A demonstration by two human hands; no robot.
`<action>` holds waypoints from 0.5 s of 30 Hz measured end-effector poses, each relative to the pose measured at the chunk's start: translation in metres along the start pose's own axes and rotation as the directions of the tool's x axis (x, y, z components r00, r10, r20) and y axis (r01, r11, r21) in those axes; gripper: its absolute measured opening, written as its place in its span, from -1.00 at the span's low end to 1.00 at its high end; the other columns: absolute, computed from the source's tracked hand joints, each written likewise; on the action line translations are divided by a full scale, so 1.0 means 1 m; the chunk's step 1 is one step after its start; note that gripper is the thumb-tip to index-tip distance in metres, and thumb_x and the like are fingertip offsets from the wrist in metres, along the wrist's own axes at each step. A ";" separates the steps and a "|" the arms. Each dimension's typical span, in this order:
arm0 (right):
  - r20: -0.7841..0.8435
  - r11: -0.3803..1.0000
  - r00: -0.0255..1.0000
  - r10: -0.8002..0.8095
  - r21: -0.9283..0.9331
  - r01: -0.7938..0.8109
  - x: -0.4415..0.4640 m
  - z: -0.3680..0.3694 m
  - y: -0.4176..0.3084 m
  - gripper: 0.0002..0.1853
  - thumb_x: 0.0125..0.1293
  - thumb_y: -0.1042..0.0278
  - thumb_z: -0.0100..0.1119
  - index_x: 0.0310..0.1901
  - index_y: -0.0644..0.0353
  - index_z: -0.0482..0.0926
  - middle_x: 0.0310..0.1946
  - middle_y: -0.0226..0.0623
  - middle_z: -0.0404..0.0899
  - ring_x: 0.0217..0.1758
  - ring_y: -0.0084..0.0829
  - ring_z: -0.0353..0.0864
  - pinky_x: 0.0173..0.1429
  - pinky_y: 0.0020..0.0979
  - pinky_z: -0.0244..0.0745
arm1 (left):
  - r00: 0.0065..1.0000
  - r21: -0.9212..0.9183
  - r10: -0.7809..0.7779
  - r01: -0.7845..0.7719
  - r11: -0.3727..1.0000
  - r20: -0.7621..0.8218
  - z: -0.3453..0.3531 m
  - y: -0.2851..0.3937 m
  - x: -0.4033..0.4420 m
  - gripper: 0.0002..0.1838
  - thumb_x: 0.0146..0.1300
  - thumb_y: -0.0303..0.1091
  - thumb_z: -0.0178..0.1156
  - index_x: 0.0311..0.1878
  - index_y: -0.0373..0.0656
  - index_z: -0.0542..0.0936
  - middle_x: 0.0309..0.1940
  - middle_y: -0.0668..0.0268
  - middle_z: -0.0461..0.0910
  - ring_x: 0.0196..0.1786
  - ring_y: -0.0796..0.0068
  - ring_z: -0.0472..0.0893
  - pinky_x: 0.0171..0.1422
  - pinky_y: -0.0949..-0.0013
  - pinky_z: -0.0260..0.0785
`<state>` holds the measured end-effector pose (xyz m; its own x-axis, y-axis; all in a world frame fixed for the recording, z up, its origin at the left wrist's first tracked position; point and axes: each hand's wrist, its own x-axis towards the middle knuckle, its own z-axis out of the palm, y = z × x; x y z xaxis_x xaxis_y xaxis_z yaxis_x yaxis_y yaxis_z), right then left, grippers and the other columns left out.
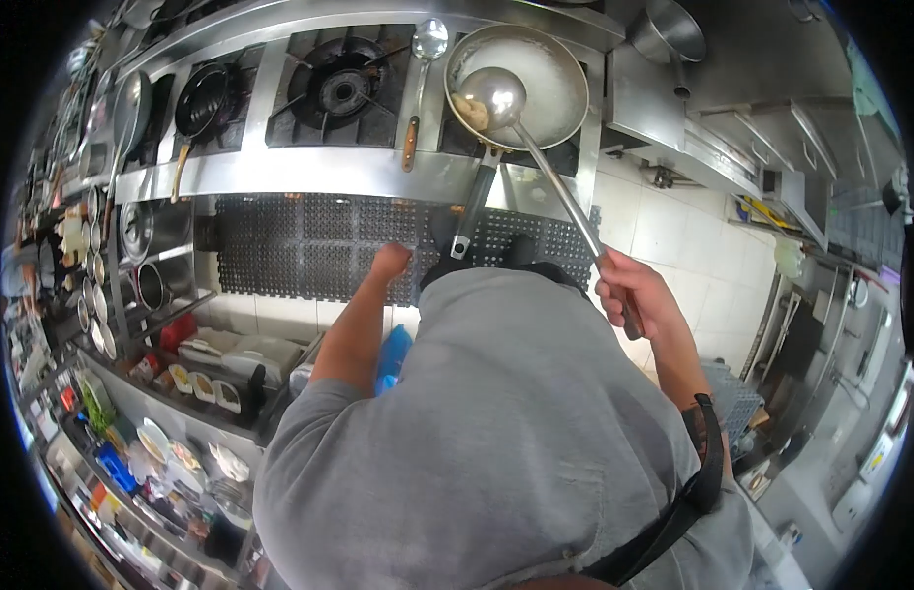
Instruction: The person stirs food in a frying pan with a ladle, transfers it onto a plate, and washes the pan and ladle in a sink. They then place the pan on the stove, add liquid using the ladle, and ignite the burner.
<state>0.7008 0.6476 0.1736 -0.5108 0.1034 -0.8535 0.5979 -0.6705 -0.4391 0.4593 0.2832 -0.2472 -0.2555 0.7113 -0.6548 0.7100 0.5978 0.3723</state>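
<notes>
My right hand (639, 293) is wrapped round the dark grip of a long-handled ladle (560, 187). The ladle's metal bowl is over the pan (584, 98), which stands on the right end of the stove. A pale brown piece of food (471, 111) shows at the bowl's left edge. Whitish liquid or foam covers part of the pan's inside. The pan's black handle points back towards my body, with neither hand on it. My left hand (391, 262) hangs in front of my left side, loosely closed, with nothing visible in it and touching nothing.
A serving spoon (414, 93) with a wooden handle lies across the stove, beside a bare burner (341, 90). A black frying pan (203, 103) sits farther left. Black rubber mats (309, 236) cover the floor. Food containers (216, 383) line the left counter; a steel pot (666, 31) stands upper right.
</notes>
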 end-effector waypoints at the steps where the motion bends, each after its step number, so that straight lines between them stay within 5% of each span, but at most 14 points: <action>1: 0.047 0.997 0.999 0.020 0.077 -0.024 0.006 -0.002 -0.002 -0.75 0.45 0.36 0.14 0.11 0.14 0.44 -0.46 -0.39 0.50 -0.57 -0.56 0.44 -0.59 -0.49 0.33 | 0.996 0.026 0.040 -0.038 0.999 -0.080 0.009 -0.005 -0.003 -0.79 -0.01 -0.32 0.38 -0.27 -0.12 0.72 -0.22 0.07 0.70 -0.05 0.01 0.69 0.05 0.01 0.58; 3: 0.153 0.973 0.987 0.052 0.214 -0.085 0.018 -0.012 -0.005 -0.85 0.47 0.31 0.15 -0.04 0.06 0.43 -0.45 -0.38 0.49 -0.56 -0.57 0.42 -0.59 -0.50 0.30 | 0.984 0.060 0.062 -0.052 0.997 -0.167 0.020 -0.011 -0.013 -0.80 -0.01 -0.32 0.38 -0.28 -0.14 0.71 -0.24 0.06 0.70 -0.06 0.00 0.69 0.05 0.01 0.58; 5: 0.198 0.965 0.978 0.070 0.237 -0.116 0.026 -0.024 -0.010 -0.85 0.47 0.31 0.15 -0.03 0.06 0.42 -0.44 -0.38 0.50 -0.56 -0.57 0.42 -0.59 -0.50 0.30 | 0.937 0.260 0.176 -0.096 0.961 -0.302 0.030 -0.009 -0.029 -0.86 0.17 -0.29 0.22 -0.40 -0.13 0.66 -0.46 0.16 0.65 -0.36 0.19 0.70 -0.24 0.13 0.54; 6: 0.225 0.953 0.971 0.085 0.267 -0.145 0.028 -0.029 -0.012 -0.84 0.47 0.31 0.15 -0.02 0.06 0.42 -0.44 -0.37 0.50 -0.55 -0.58 0.41 -0.59 -0.50 0.30 | 0.937 0.261 0.156 -0.073 0.963 -0.312 0.038 -0.004 -0.036 -0.86 0.17 -0.29 0.22 -0.40 -0.13 0.66 -0.46 0.16 0.65 -0.36 0.19 0.70 -0.24 0.13 0.54; 8: 0.203 0.979 0.978 0.050 0.184 -0.088 0.027 -0.037 -0.011 -0.85 0.49 0.33 0.10 0.01 0.06 0.43 -0.44 -0.38 0.49 -0.58 -0.58 0.40 -0.62 -0.51 0.30 | 0.920 -0.271 -0.252 0.171 0.947 -0.299 0.055 0.013 -0.056 -0.86 0.16 -0.28 0.27 -0.36 -0.15 0.67 -0.42 0.14 0.66 -0.37 0.18 0.69 -0.25 0.13 0.53; 9: 0.164 0.994 0.987 0.008 0.109 -0.026 0.025 -0.042 -0.013 -0.84 0.50 0.35 0.06 0.05 0.07 0.44 -0.43 -0.39 0.49 -0.60 -0.58 0.39 -0.64 -0.52 0.30 | 0.910 -0.278 -0.275 0.190 0.942 -0.310 0.057 0.029 -0.069 -0.86 0.16 -0.28 0.27 -0.36 -0.15 0.67 -0.42 0.14 0.66 -0.37 0.18 0.69 -0.25 0.13 0.53; 11: 0.166 0.999 0.986 -0.017 0.042 0.010 0.017 -0.055 -0.018 -0.80 0.50 0.36 0.07 0.10 0.09 0.43 -0.44 -0.38 0.49 -0.59 -0.57 0.41 -0.63 -0.50 0.31 | 0.786 -0.828 -0.618 0.332 0.452 -0.023 0.049 0.072 -0.097 -0.80 0.20 -0.25 0.23 -0.31 -0.19 0.67 -0.40 0.15 0.67 -0.37 0.16 0.69 -0.23 0.14 0.54; 15: 0.157 0.999 0.987 -0.037 -0.024 0.041 0.009 -0.087 -0.025 -0.66 0.50 0.40 0.05 0.26 0.12 0.37 -0.45 -0.36 0.48 -0.60 -0.54 0.44 -0.62 -0.46 0.35 | 0.717 -0.904 -0.695 0.328 0.275 0.049 0.074 0.123 -0.142 -0.74 0.24 -0.21 0.17 -0.24 -0.20 0.68 -0.33 0.10 0.70 -0.25 0.11 0.72 -0.17 0.12 0.56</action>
<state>0.7349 0.7292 0.1524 -0.6232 0.0113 -0.7820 0.5912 -0.6478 -0.4804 0.6312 0.2282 -0.1567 -0.6449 0.0765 -0.7604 -0.4815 0.7320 0.4820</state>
